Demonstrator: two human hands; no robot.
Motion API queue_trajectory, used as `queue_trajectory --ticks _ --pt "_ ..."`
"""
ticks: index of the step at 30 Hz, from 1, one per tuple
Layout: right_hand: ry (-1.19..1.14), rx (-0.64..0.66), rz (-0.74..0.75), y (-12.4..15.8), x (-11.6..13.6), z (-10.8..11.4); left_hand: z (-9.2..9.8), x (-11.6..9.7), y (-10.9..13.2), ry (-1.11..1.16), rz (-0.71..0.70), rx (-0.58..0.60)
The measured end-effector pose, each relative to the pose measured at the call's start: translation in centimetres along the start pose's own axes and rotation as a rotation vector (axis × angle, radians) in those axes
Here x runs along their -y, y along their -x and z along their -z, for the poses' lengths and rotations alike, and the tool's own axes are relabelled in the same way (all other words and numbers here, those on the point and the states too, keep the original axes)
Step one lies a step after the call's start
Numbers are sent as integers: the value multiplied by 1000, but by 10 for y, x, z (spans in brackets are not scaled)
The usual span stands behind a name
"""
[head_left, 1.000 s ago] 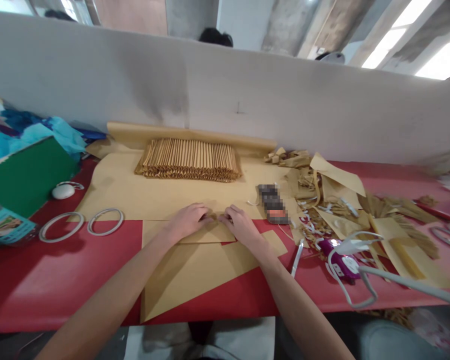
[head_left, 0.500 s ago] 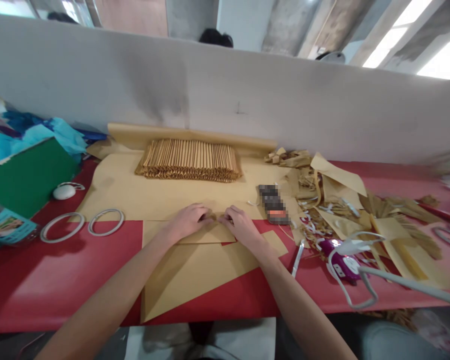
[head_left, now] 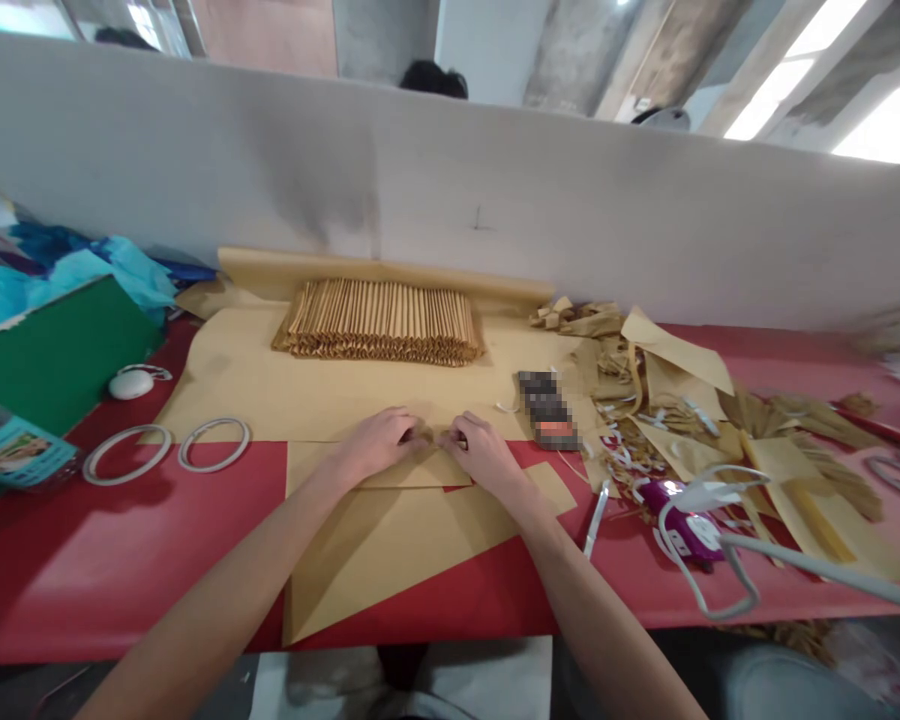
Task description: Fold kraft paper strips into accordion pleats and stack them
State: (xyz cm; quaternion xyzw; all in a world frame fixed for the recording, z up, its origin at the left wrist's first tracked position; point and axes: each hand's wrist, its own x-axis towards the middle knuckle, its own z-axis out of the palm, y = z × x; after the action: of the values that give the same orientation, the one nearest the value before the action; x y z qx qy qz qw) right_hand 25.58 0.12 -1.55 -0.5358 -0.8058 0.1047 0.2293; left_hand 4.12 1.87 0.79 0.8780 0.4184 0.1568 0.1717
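Observation:
My left hand (head_left: 385, 441) and my right hand (head_left: 480, 449) are close together at the middle of the table, fingers curled inward. Both pinch at the upper edge of a narrow piece of brown kraft paper (head_left: 412, 473); the fingertips partly hide what is between them. Beneath it lies a larger brown paper sheet (head_left: 360, 570) with a slanted lower edge. Behind the hands, a pleated stack of brown paper (head_left: 381, 320) rests on a wide kraft sheet (head_left: 240, 375).
Two white rings (head_left: 214, 445), a green board (head_left: 67, 365) and a plastic bottle (head_left: 19, 450) are at left. To the right are a phone (head_left: 549, 410), a silver cutter (head_left: 597, 518), a purple device (head_left: 686, 525) with a cable, and paper scraps (head_left: 682, 370). A white partition (head_left: 450, 180) stands behind.

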Motion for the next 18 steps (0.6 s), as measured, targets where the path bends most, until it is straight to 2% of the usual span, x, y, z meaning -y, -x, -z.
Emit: queue_trajectory --ticks 4,9,13,18 --pt "81 -30 -84 0 8 -3 -1 1 0 1 3 -4" --pt "111 18 -197 5 13 6 -1 1 -2 13 16 4" --pt "76 44 -294 10 9 15 -3 3 -2 40 22 6" --pt "-1 27 -328 14 -3 19 -4 4 -2 36 0 -4"
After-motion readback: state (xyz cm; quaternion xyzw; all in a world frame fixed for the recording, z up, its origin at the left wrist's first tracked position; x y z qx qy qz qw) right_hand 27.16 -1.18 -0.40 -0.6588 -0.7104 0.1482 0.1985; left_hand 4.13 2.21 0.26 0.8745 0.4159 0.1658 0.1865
